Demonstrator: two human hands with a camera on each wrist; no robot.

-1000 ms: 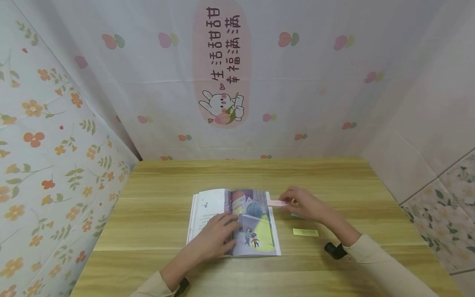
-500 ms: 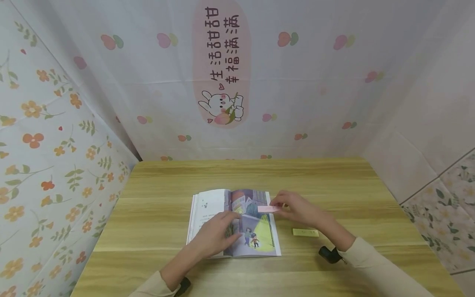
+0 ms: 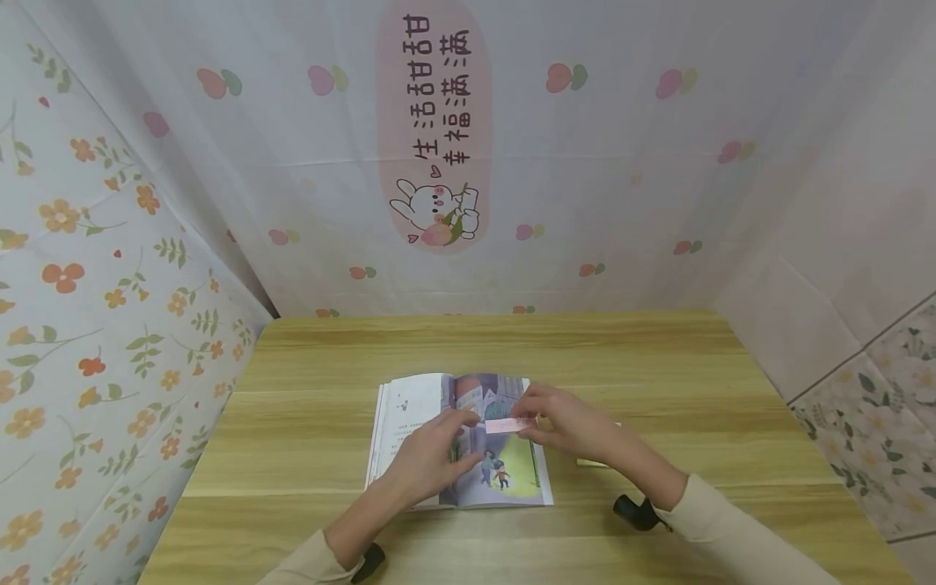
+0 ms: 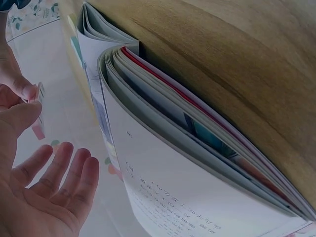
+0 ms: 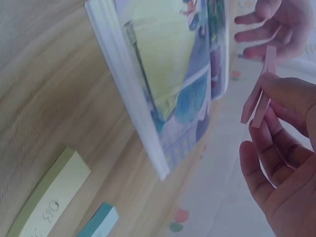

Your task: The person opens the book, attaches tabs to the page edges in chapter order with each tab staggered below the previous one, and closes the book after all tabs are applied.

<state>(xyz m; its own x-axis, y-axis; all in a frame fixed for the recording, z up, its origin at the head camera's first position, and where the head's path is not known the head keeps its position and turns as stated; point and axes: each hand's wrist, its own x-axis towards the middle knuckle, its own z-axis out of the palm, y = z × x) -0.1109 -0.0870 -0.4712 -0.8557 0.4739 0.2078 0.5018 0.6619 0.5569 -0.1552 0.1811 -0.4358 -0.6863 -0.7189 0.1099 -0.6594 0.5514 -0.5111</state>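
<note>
Your right hand (image 3: 566, 422) pinches the thin pink paper sticky strip (image 3: 509, 425) above the open picture book (image 3: 461, 443). It looks very light and floppy, so hold it near one end. Your left hand (image 3: 431, 463), fingers relaxed, rests on the book.

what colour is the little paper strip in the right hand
Pale pink paper strip, clearest in the right wrist view.

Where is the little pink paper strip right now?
In the head view the pink paper strip is pinched in the right hand, held just above the right-hand illustrated page of the open picture book, close to the left hand.
</note>
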